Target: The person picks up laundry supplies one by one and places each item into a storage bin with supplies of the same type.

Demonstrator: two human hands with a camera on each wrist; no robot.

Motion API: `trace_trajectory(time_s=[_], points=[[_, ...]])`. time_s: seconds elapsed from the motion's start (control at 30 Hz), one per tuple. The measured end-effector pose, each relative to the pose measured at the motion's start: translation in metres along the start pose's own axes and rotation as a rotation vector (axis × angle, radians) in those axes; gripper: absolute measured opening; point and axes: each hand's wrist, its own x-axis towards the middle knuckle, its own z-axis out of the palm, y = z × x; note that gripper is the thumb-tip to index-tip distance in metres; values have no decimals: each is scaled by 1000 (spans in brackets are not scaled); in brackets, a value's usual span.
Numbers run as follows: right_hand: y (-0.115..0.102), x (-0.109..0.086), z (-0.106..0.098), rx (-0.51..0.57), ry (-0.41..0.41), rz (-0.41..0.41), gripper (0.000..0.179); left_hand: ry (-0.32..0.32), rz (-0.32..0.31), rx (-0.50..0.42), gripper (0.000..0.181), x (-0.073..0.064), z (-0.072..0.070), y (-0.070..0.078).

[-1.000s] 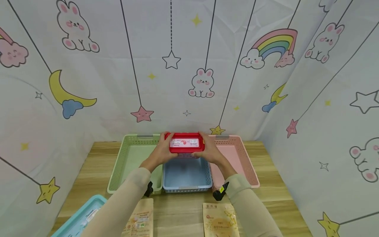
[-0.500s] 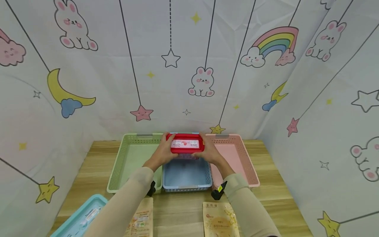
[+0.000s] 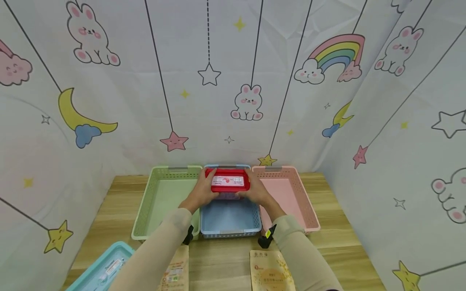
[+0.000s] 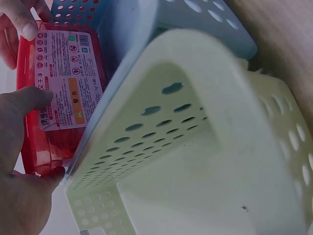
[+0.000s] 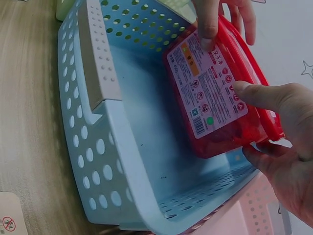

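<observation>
Container (image 3: 227,182), red | gripped at opposite ends by our left hand (image 3: 202,190) and right hand (image 3: 257,190) | we hold it tilted at the far end of the blue basket (image 3: 231,218)

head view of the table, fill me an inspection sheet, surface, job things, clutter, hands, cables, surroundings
Surface: wood-grain table.
Job's things: labelled red plastic tub, tilted, at the far end of the blue basket; whether it touches the basket is unclear. Green basket on the blue one's left, pink basket on its right.
Clutter: left pouch and right pouch, nearer the person; teal container at left, partly out of view.
Hands: left hand and right hand grip the tub's opposite ends.
Cables: nothing seen.
Surroundings: white backdrop printed with rabbits, stars, moons and rainbows.
</observation>
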Motion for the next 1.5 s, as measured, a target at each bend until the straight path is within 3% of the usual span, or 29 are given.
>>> trace_trajectory(time_s=[0.3, 0.6, 0.77, 1.03, 1.3, 1.5], points=[[2, -2, 3, -28, -11, 24, 105, -38, -22, 10, 94, -1, 3, -5], [7, 2, 6, -113, -58, 49, 101, -80, -7, 180, 89, -3, 7, -3], [8, 4, 6, -142, -77, 55, 100, -49, 12, 199, 88, -3, 7, 0], [0, 7, 2, -169, -101, 82, 102, -21, -14, 151, 91, -1, 4, 1], [-4, 7, 2, -187, -98, 75, 102, -5, -11, 237, 90, -2, 6, -1], [-4, 7, 3, -191, -96, 76, 102, 3, -26, 239, 90, -4, 7, 1]])
